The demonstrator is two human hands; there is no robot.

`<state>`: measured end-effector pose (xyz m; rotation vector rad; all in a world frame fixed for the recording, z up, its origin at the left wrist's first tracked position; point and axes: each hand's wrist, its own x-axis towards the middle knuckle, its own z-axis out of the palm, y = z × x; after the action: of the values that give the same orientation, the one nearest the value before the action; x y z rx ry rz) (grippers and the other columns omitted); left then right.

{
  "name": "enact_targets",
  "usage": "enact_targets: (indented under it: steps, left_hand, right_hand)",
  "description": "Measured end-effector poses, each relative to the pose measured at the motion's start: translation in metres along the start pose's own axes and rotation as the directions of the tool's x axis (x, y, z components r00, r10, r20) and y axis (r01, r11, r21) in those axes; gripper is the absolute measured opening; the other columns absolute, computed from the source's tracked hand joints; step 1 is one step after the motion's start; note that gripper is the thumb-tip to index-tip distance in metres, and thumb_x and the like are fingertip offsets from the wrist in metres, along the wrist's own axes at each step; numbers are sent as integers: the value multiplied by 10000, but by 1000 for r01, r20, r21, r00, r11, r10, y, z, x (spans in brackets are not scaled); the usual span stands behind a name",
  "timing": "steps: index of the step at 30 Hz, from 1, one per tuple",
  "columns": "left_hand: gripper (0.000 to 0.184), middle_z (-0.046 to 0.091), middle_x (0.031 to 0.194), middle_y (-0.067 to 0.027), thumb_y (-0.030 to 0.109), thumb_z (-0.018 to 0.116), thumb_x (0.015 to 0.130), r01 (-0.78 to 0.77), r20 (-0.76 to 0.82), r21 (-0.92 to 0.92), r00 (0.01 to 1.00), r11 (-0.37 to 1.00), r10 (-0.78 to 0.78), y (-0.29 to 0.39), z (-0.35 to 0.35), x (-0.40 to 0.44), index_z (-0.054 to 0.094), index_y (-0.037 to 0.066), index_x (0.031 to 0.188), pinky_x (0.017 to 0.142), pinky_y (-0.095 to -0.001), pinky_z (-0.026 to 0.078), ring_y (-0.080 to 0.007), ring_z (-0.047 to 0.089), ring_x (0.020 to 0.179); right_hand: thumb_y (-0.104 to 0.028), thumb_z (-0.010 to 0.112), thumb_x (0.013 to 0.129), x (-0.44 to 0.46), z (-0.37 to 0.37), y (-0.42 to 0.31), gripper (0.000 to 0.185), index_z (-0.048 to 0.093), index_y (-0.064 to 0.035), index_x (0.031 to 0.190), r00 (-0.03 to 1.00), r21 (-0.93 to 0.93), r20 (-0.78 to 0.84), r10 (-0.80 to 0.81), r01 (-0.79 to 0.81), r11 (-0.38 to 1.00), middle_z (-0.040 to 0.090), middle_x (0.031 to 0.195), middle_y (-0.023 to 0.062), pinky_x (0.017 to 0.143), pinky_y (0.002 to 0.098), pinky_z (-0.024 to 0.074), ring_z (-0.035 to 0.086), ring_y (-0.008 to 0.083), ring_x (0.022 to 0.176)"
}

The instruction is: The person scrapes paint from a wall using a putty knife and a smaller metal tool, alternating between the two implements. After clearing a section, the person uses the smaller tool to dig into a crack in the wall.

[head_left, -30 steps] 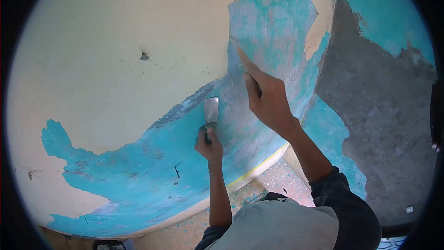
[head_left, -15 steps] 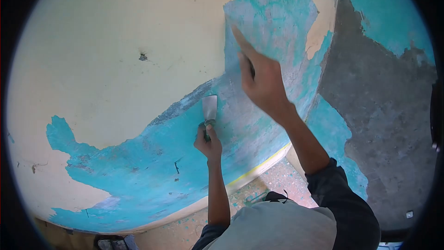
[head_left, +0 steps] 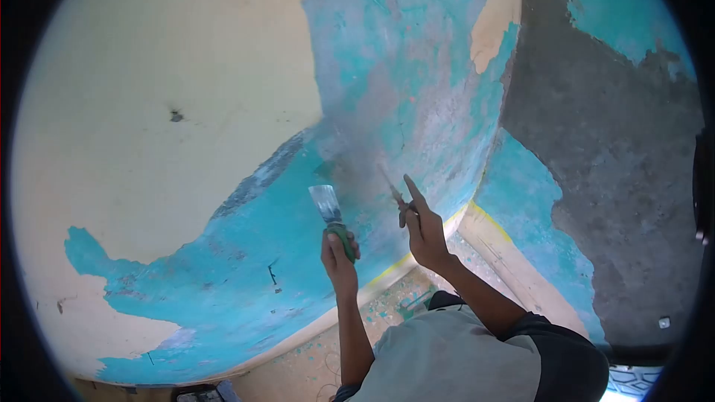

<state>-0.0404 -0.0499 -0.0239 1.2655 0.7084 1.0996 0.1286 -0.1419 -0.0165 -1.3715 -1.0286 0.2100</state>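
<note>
My left hand (head_left: 340,259) is wrapped round the green handle of a scraper, whose flat metal blade (head_left: 325,203) points up in front of the wall. To its right, my right hand (head_left: 424,231) grips a thin pointed tool (head_left: 392,192) with its index finger extended; the tool's tip is blurred. Both hands are in front of the turquoise patch (head_left: 261,231) of the wall, where the cream paint (head_left: 164,52) ends in a ragged edge.
A grey bare patch (head_left: 588,141) covers part of the adjoining wall at the right. Paint flakes are scattered over the floor (head_left: 298,361) below. A dark object (head_left: 197,394) lies at the bottom left. The cream wall has a small hole (head_left: 176,115).
My right hand has moved down from the upper patch and closer to my left hand. My left hand and the scraper have dropped slightly, with the blade now tilted left. The view has shifted.
</note>
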Motion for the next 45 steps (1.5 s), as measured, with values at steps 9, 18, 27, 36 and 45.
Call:
enact_targets:
  steps: [9, 18, 27, 36, 45]
  left_hand:
    - [477, 548, 1541, -210, 409, 407, 1165, 201, 305, -161, 941, 966, -146, -36, 85, -19, 631, -11, 1168, 1234, -540, 372, -334, 537, 1409]
    - [521, 683, 1175, -65, 420, 364, 1179, 230, 439, 42, 870, 972, -225, -42, 150, -18, 654, -8, 1242, 1007, -308, 435, -141, 583, 1079]
    - [467, 617, 1006, -41, 453, 320, 1182, 353, 314, -174, 905, 919, -287, -67, 180, -25, 563, 56, 1138, 892, -306, 456, -138, 579, 948]
    - [381, 491, 1050, -88, 312, 393, 1170, 4, 330, 223, 941, 975, -79, -56, 183, -24, 585, -15, 1139, 783, -311, 431, -171, 480, 908]
    - [289, 450, 1094, -110, 233, 490, 1144, -17, 267, 389, 959, 921, -95, -48, 159, -31, 627, -19, 1112, 824, -347, 433, -221, 462, 972]
  right_hand:
    - [-39, 620, 1010, -36, -60, 9, 703, 294, -41, 1632, 984, -171, 6, 179, -175, 970, 697, 926, 105, 660, 306, 490, 609, 145, 671]
    - [-135, 810, 912, -50, -111, 16, 660, 459, -45, 1464, 978, -309, -117, 172, -200, 930, 785, 935, 79, 599, 329, 564, 707, 209, 638]
    - [-95, 819, 904, -49, -134, 28, 542, 601, -54, 1398, 982, -353, -120, 145, -179, 918, 784, 1074, 83, 701, 330, 577, 739, 218, 805]
    - [-94, 778, 931, -17, -145, 21, 385, 721, -49, 1309, 988, -133, -77, 135, -144, 981, 734, 1164, 137, 918, 402, 567, 685, 284, 1043]
    - [-95, 752, 961, -11, -113, 39, 243, 717, 9, 1177, 975, 51, 114, 193, -200, 978, 685, 1158, 143, 931, 371, 527, 666, 277, 1064]
